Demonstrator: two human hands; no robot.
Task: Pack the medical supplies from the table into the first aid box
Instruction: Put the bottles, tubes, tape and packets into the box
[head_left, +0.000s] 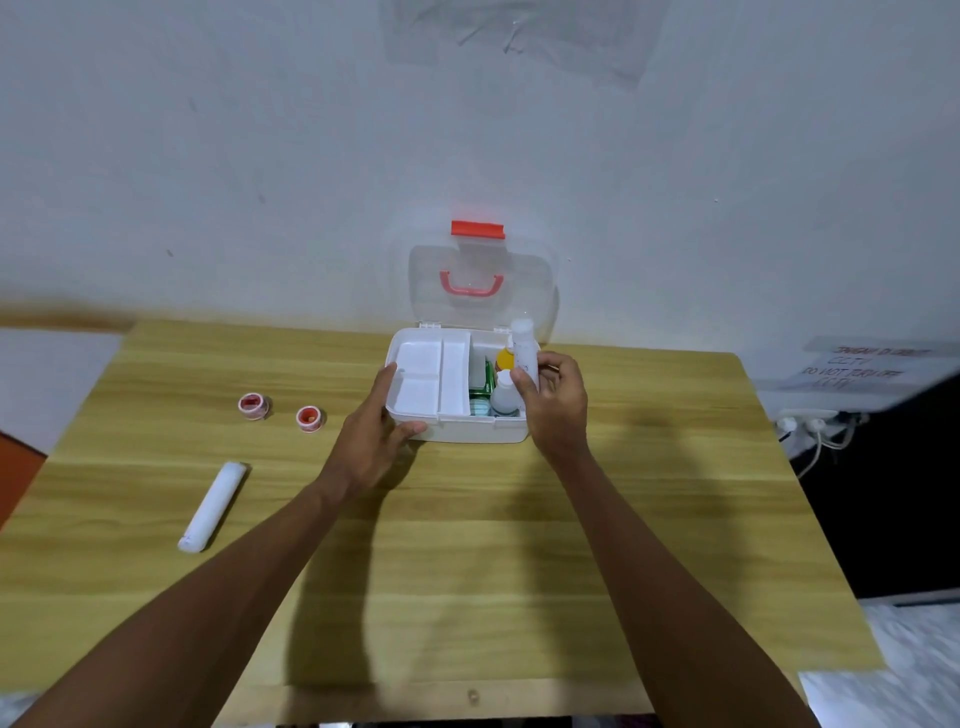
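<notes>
The white first aid box (467, 428) stands open at the back of the wooden table, its clear lid (478, 291) with red latch and handle leaning on the wall. A white divided tray (431, 374) fills its left half; a green packet (485, 384), a small clear bottle (503, 397) and a yellow-capped item (504, 358) sit in the right half. My left hand (379, 431) grips the box's front left corner. My right hand (556, 400) holds a white gauze roll (523, 348) upright over the box's right side. On the table's left lie another white roll (213, 506) and two red-and-white tape rolls (253, 405) (310, 417).
The wooden table (467, 545) stands against a white wall. A power strip with plugged cables (810, 423) hangs beyond the right edge, under a paper sign (862, 364). An orange object (15, 473) pokes in at the left edge.
</notes>
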